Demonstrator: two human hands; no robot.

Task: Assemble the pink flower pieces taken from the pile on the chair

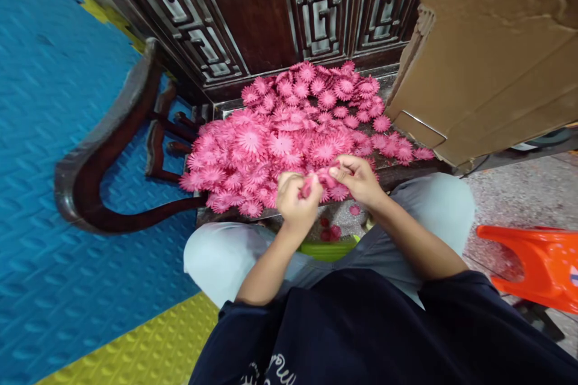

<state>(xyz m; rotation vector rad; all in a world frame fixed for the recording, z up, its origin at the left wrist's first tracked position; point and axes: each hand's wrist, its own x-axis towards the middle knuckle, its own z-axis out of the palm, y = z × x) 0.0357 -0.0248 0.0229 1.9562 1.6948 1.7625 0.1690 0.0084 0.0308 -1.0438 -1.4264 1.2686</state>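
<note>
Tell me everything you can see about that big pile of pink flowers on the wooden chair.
The heap of pink daisy-like fabric flower heads covers most of the dark carved wooden chair seat. Each has many thin, fringed petals round a paler centre; they look like cloth or plastic. They lie loose and overlapping, facing all ways, reaching the chair back. The brown cardboard box borders its right side. The left hand and right hand pinch pieces at the near edge.

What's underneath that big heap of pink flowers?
The pink flowers lie on the seat of a dark wooden chair; its front edge and curved arm show. The heap hides most of the seat. Both hands pinch flowers at its front.
</note>
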